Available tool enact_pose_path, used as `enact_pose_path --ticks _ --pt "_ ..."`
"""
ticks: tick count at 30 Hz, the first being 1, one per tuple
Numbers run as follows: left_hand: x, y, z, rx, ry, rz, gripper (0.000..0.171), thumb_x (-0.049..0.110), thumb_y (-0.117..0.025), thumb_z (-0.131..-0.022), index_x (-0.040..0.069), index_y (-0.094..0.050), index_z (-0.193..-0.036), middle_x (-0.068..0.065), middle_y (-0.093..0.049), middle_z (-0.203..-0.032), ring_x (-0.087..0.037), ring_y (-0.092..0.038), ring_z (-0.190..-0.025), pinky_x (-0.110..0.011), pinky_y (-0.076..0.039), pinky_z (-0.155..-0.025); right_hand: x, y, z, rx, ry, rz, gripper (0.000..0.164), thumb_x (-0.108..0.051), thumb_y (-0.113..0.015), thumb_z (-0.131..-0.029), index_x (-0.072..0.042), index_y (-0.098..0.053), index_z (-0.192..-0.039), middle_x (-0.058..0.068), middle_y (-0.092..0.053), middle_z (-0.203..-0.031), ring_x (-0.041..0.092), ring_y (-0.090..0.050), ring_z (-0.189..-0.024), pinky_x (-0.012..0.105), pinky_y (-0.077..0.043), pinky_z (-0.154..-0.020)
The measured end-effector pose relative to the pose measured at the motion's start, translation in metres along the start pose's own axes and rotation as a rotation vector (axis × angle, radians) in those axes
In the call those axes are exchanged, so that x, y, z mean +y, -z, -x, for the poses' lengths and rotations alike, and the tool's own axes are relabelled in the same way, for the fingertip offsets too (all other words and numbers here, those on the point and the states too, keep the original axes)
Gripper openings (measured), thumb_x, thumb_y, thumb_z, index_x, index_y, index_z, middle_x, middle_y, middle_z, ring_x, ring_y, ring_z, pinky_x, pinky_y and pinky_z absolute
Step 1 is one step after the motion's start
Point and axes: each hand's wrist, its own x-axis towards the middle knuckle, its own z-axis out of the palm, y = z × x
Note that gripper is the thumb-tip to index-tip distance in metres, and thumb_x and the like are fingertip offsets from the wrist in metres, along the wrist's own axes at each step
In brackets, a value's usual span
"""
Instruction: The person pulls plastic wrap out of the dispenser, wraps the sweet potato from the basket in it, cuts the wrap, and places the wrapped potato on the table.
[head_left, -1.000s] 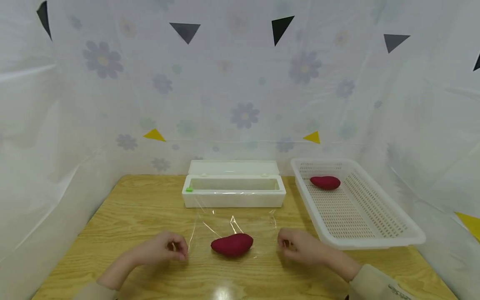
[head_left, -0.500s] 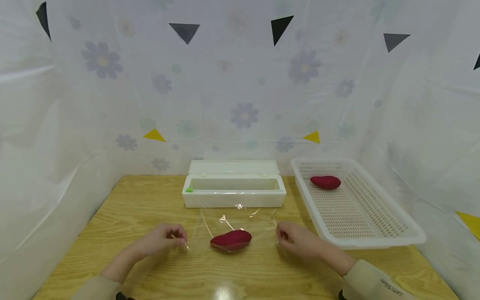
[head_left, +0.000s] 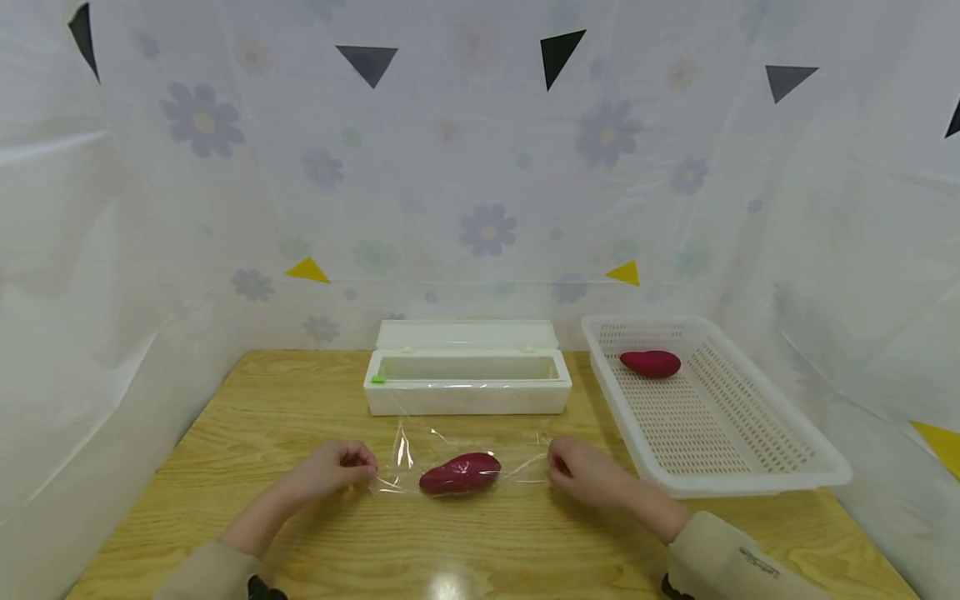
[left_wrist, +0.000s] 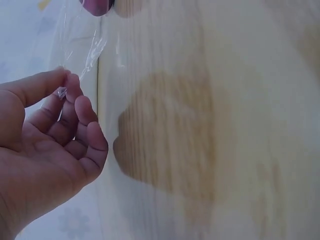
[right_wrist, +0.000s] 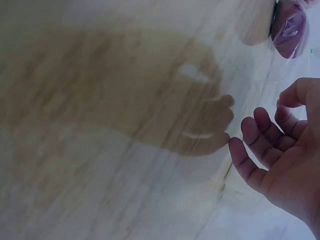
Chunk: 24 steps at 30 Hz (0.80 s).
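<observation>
Red tuber (head_left: 461, 474) whole, head view only

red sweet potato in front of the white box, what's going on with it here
A person's left hand and right hand each pinch clear film between thumb and fingers, one on either side of a red sweet potato. The film lies over it and seems to run back to the open white box behind. A second sweet potato lies without film in the white basket off to the right.
</observation>
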Motion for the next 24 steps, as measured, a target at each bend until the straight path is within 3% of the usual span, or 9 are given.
enact_pose_path --ticks 5,9,12,16,20,24 --pt "0.0 -0.004 -0.003 0.024 0.016 -0.005 0.02 0.019 -0.063 -0.091 0.0 -0.064 -0.098 -0.006 -0.061 -0.084 -0.012 -0.051 -0.071 -0.024 -0.044 -0.058 -0.005 0.0 -0.001 -0.008 -0.008 0.017 0.013 -0.011 -0.059 -0.085 -0.018 -0.053 -0.078 -0.012 -0.046 -0.07 0.001 -0.042 -0.063 0.019 -0.039 -0.056" --pt "-0.001 -0.005 -0.003 0.036 0.034 0.006 0.02 0.019 -0.063 -0.09 0.0 -0.064 -0.098 -0.005 -0.061 -0.084 -0.012 -0.05 -0.071 -0.023 -0.044 -0.057 -0.012 0.002 -0.004 0.004 -0.047 0.056 0.001 -0.011 -0.059 -0.087 -0.011 -0.058 -0.087 -0.008 -0.05 -0.075 0.004 -0.046 -0.067 0.022 -0.042 -0.059" --pt "-0.001 -0.005 -0.004 0.04 0.04 0.009 0.021 0.019 -0.064 -0.09 0.0 -0.064 -0.098 -0.005 -0.061 -0.083 -0.013 -0.051 -0.071 -0.024 -0.044 -0.057 -0.021 0.003 -0.009 0.041 -0.053 0.094 0.012 -0.009 -0.06 -0.086 -0.007 -0.062 -0.098 -0.003 -0.057 -0.086 0.009 -0.054 -0.076 0.026 -0.048 -0.065" --pt "-0.002 -0.005 -0.004 0.036 0.04 0.014 0.021 0.02 -0.064 -0.09 0.001 -0.064 -0.097 -0.004 -0.06 -0.082 -0.013 -0.05 -0.071 -0.024 -0.044 -0.056 -0.038 0.003 -0.018 0.078 0.009 0.126 0.021 -0.014 -0.065 -0.086 -0.009 -0.063 -0.106 0.001 -0.062 -0.102 0.017 -0.06 -0.094 0.033 -0.051 -0.081" --pt "-0.004 -0.004 -0.005 0.035 0.037 0.005 0.02 0.021 -0.064 -0.09 0.001 -0.064 -0.095 -0.002 -0.059 -0.08 -0.012 -0.05 -0.07 -0.024 -0.044 -0.056 -0.054 -0.001 -0.03 0.037 0.093 0.114 0.031 -0.029 -0.067 -0.087 -0.011 -0.063 -0.112 0.002 -0.063 -0.113 0.022 -0.057 -0.108 0.04 -0.047 -0.093" --pt "-0.003 -0.005 -0.005 0.036 0.04 0.001 0.02 0.021 -0.064 -0.09 0.001 -0.064 -0.095 -0.003 -0.059 -0.081 -0.012 -0.05 -0.07 -0.023 -0.043 -0.056 -0.063 -0.007 -0.04 -0.037 0.122 0.048 0.038 -0.035 -0.066 -0.088 -0.014 -0.062 -0.119 0.001 -0.061 -0.121 0.022 -0.053 -0.116 0.041 -0.043 -0.098"
